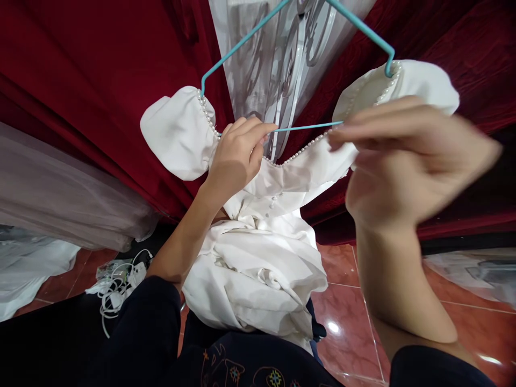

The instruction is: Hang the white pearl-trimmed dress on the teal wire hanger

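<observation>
A white dress [258, 258] with puffed sleeves and a pearl-beaded neckline hangs on a thin turquoise hanger [242, 42]. Its gathered skirt lies bunched low in front of my body. My left hand [237, 153] is closed on the dress's neckline, close to the hanger's lower bar, its thumb and index finger near each other. In front of the sleeve on the right, my right hand [403, 161] is raised and blurred, its fingertips drawn together in a pinch. Whatever lies between those fingertips is too small or smeared to make out.
Dark red curtains [121, 64] hang behind the dress, with white ornate metalwork [296, 70] between them. Pale tulle [60, 183] hangs at the left. Tangled white cables [116, 287] lie on a black surface [48, 338]. Reddish tiles [342, 317] cover the floor.
</observation>
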Available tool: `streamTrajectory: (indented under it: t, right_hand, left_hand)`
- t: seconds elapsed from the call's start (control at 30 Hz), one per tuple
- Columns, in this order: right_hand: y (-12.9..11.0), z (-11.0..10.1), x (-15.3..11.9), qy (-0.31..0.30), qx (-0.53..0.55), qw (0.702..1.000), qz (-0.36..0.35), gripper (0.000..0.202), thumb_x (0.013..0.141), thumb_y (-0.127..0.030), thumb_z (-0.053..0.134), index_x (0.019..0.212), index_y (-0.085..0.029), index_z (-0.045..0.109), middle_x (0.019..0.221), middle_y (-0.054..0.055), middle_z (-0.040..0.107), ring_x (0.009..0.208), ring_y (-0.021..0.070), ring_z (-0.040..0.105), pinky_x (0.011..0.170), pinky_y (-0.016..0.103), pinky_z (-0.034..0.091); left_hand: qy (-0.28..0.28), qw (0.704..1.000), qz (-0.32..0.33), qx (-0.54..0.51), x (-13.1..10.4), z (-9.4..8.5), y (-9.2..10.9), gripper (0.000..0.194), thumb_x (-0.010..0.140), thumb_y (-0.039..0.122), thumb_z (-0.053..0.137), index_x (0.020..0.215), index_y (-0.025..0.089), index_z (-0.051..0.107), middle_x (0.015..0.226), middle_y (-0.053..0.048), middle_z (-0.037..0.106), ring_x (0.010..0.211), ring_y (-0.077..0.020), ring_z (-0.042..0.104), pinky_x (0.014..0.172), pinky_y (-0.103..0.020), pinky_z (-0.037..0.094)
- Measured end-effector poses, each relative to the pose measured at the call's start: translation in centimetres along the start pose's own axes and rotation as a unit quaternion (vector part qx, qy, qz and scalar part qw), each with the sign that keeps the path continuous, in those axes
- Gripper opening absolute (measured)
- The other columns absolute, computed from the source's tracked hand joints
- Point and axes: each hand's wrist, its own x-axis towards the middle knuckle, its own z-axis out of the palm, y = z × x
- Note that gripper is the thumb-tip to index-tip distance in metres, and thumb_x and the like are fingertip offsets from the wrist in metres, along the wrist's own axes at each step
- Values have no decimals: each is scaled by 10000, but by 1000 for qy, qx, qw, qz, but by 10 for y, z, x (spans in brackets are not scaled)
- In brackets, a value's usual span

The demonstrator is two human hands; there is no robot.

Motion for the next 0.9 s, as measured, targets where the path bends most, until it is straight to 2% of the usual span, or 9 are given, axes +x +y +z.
streamTrajectory:
  t: [0.1,0.2,0.3,0.37,0.43,0.53,0.67,0.8,0.9]
  right_hand:
    - [20,24,12,-48,3,999,-21,268,994,-189,541,1175,-286,713,1205,65,720,1164,267,672,1054,483,522]
    - [46,51,12,-63,-56,996,6,239,1048,-308,529,1256,-262,637,1156,67,721,1074,261,685,1045,501,473]
    - [62,69,2,-22,-89,996,16,218,1075,-361,493,1219,-256,620,1041,56,709,950,237,663,980,470,452]
    - [64,75,-3,7,-98,995,-1,203,1081,-349,471,1116,-254,647,941,43,690,877,219,629,945,450,441]
    - [61,77,-6,22,-100,995,-12,220,1079,-334,466,1049,-247,666,887,40,672,843,210,606,931,443,436]
    - [58,78,-7,28,-110,994,-3,226,1063,-322,482,1030,-242,691,858,39,661,831,207,591,930,444,435]
    - [61,76,-4,29,-94,995,1,209,1036,-312,519,995,-235,708,823,34,652,823,207,585,932,450,424]
    - [60,76,-2,15,-97,995,8,202,1009,-277,532,1008,-235,730,830,28,670,821,204,589,909,430,424]
    - [60,76,-1,22,-104,994,8,195,1000,-263,545,995,-238,738,840,14,687,804,199,582,908,427,418]
  left_hand:
    - [0,1000,1,1,-3,0,2,354,1050,133,428,1277,235,680,1157,-77,706,1150,-284,642,1055,-480,512]
    - [46,999,0,5,-11,1,2,355,1093,184,399,1331,260,650,1282,-88,676,1290,-292,592,1123,-504,483]
    - [174,983,-24,52,-19,-1,0,329,1124,234,381,1265,292,672,1339,-90,630,1365,-296,529,1170,-554,441]
    - [279,954,-46,101,-21,-6,-3,265,1113,253,450,1222,294,688,1341,-95,598,1357,-306,512,1178,-592,424]
    - [328,933,-67,131,-21,-14,-11,227,1085,278,541,1281,294,656,1386,-102,562,1376,-321,493,1196,-616,402]
    - [298,941,-92,128,-18,-25,-34,279,1080,328,552,1355,287,573,1400,-97,584,1409,-325,501,1200,-593,416]
    - [286,946,-129,79,-15,-39,-84,202,1142,352,435,1221,253,592,1225,-38,670,1239,-229,623,1069,-442,531]
    - [353,912,-197,67,-16,-48,-123,174,1154,259,450,1069,200,589,1011,48,658,1015,-88,598,980,-369,539]
    - [365,886,-285,22,-25,-45,-126,162,1091,226,502,980,196,616,967,37,680,1008,-116,637,956,-351,549]
